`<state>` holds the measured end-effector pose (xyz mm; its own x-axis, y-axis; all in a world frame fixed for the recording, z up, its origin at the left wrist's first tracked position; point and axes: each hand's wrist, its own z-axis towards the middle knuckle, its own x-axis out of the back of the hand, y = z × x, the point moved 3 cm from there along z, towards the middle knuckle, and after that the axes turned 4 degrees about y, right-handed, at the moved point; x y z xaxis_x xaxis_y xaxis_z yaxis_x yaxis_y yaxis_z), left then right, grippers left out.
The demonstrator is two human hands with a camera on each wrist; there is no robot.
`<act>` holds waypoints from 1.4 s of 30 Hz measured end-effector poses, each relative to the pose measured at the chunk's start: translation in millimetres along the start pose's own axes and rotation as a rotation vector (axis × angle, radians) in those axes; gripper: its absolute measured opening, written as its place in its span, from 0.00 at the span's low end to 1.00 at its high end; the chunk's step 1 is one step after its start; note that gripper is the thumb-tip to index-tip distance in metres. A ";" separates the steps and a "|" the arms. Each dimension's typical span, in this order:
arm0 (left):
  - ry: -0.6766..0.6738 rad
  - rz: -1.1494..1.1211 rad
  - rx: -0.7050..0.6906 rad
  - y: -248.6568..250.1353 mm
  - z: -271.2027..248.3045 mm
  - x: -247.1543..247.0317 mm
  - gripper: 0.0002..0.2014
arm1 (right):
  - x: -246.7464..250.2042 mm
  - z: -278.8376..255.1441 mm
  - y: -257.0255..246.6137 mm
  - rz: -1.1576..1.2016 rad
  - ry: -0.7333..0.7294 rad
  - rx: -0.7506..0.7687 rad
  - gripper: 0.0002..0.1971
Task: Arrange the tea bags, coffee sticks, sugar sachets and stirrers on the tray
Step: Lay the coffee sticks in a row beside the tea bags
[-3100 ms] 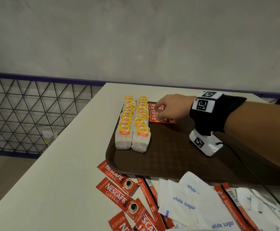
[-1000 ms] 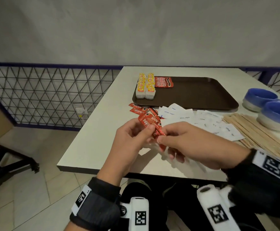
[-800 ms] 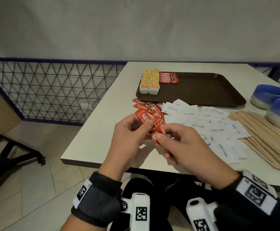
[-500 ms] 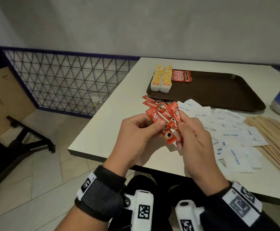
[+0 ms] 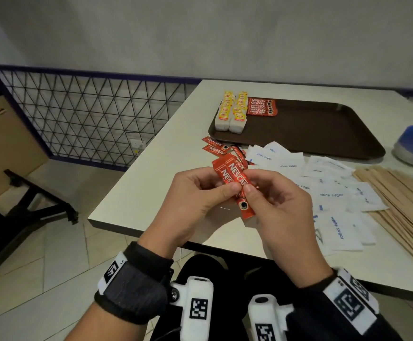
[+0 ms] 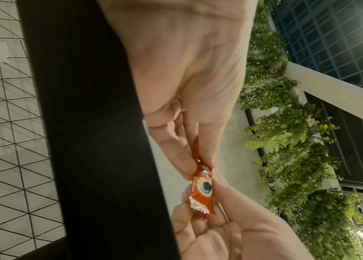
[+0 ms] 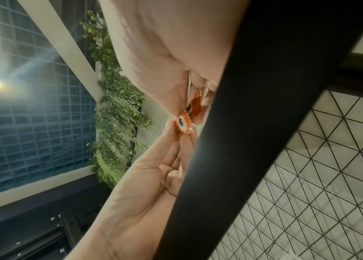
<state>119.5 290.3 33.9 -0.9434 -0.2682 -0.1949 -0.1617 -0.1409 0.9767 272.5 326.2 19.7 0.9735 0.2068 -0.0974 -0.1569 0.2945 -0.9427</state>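
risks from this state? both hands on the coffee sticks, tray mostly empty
1. The left hand and right hand pinch a loose fan of coffee sticks beyond the table's near edge; one may slip and fall to the floor.
2. Sugar sachets overlap beside the stirrers; reaching across to the tray could sweep some off.
3. The coffee row on the tray abuts the tea bags; adding more might nudge them.

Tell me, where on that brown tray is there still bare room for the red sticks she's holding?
The brown plastic tray is bare right of the red coffee sticks and yellow-tagged tea bags, out to its right rim. The table in front is crowded with white sugar sachets and wooden stirrers.
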 end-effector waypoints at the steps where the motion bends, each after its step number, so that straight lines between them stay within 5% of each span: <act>1: 0.006 -0.007 0.003 0.8 -0.4 -0.1 0.17 | 0.5 0.5 1.3 -0.002 0.001 -0.002 0.12; 16: 0.072 -0.186 0.062 3.8 -1.9 1.0 0.18 | -0.8 -1.6 5.9 0.043 0.020 -0.068 0.11; 27: 0.111 -0.117 0.038 3.2 -3.7 5.7 0.15 | 6.2 -1.1 -1.0 0.043 0.120 -0.025 0.09; 42: -0.062 -0.069 0.210 6.2 -5.0 16.3 0.16 | 6.6 -2.6 -7.3 0.060 0.150 -0.058 0.12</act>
<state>104.5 280.3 36.4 -0.9430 -0.2047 -0.2624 -0.2770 0.0461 0.9598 280.5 322.9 25.1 0.9772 0.0796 -0.1968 -0.2101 0.2307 -0.9501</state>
